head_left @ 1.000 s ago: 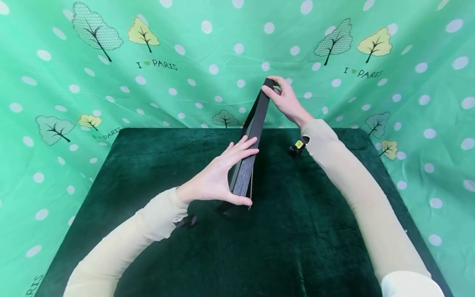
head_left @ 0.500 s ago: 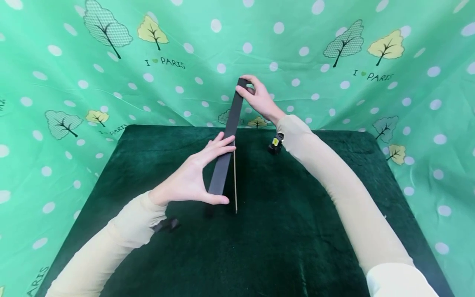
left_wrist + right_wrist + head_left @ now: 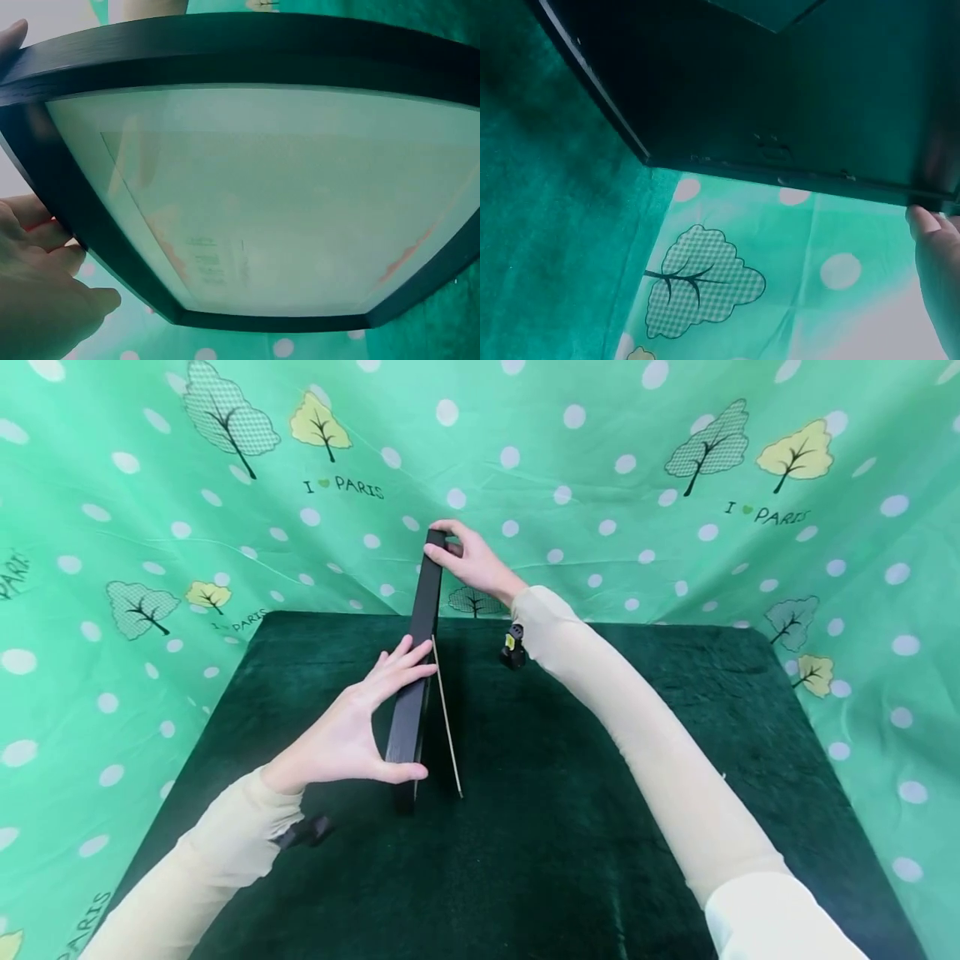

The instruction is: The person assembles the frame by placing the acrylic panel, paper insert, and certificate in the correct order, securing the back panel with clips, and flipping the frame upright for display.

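Between my hands a black picture frame [image 3: 408, 710] stands upright, almost edge-on to me in the head view. Its thin strut [image 3: 447, 718] slants out on the right side, away from the back. My left hand [image 3: 345, 727] holds the near part of the upper edge, thumb at the near corner and fingers laid across the edge. At the far top corner my right hand [image 3: 468, 560] pinches the frame. The left wrist view shows the glazed front [image 3: 300, 202], pale and reflecting. Dark backing [image 3: 727, 97] fills the upper part of the right wrist view.
A dark green velvet cloth [image 3: 562, 827] covers the table. Behind and beside it hangs a green curtain [image 3: 540, 468] with white dots and printed trees. Small black cameras sit at both wrists.
Both hands have carried the picture frame to the left and turned it, so its front no longer shows in the head view. The strut now shows clearly, standing out to the right.
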`<control>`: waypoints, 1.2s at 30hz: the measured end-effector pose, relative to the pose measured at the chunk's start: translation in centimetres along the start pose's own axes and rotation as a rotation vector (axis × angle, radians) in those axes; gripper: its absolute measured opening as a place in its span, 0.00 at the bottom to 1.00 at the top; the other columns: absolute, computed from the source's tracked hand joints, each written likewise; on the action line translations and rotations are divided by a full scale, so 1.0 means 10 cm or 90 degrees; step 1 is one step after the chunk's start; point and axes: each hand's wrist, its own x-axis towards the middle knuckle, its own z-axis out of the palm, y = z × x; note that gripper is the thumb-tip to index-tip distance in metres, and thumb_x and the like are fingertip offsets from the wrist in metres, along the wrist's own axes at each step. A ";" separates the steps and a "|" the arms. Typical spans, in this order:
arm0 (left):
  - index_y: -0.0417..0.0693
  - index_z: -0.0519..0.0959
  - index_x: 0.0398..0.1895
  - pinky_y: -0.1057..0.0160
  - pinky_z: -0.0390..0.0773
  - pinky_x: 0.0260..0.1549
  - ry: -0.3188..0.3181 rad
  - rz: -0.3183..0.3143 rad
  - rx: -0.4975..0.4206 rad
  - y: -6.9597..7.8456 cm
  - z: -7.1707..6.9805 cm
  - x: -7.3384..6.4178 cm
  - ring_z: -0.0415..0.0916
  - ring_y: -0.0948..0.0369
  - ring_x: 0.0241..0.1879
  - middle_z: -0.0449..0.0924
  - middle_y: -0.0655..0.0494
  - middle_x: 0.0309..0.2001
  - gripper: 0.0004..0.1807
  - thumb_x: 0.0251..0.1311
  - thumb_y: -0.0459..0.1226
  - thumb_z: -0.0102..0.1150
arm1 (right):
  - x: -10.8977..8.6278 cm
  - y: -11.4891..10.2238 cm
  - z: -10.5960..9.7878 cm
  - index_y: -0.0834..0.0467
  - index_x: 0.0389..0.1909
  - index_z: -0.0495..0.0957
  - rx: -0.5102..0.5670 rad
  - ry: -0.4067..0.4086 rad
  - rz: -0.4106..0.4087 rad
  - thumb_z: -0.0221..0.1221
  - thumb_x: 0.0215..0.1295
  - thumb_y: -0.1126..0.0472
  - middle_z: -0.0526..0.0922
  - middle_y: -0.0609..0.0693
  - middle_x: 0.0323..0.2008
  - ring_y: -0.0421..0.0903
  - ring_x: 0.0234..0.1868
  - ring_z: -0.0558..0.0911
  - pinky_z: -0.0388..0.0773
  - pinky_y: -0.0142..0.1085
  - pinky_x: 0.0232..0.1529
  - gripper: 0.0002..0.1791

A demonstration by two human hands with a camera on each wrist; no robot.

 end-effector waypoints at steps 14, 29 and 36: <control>0.41 0.63 0.69 0.45 0.40 0.68 0.033 0.020 0.029 -0.05 0.12 0.02 0.44 0.48 0.73 0.57 0.49 0.72 0.52 0.48 0.65 0.63 | -0.02 -0.15 -0.11 0.54 0.73 0.56 -0.195 -0.058 0.065 0.51 0.72 0.46 0.59 0.50 0.70 0.45 0.71 0.58 0.63 0.39 0.62 0.33; 0.35 0.66 0.66 0.48 0.42 0.69 0.068 0.040 0.128 -0.07 0.25 0.26 0.50 0.48 0.71 0.62 0.45 0.69 0.54 0.50 0.69 0.56 | -0.59 0.16 -0.11 0.61 0.71 0.57 -0.291 -0.081 0.013 0.53 0.73 0.54 0.64 0.57 0.68 0.48 0.68 0.63 0.62 0.40 0.64 0.31; 0.35 0.66 0.67 0.48 0.42 0.69 0.051 0.027 0.150 -0.04 0.26 0.31 0.50 0.49 0.71 0.62 0.45 0.69 0.54 0.50 0.71 0.54 | -1.11 0.58 0.09 0.61 0.70 0.60 -0.238 -0.147 0.003 0.55 0.71 0.58 0.69 0.58 0.64 0.48 0.65 0.68 0.66 0.45 0.62 0.30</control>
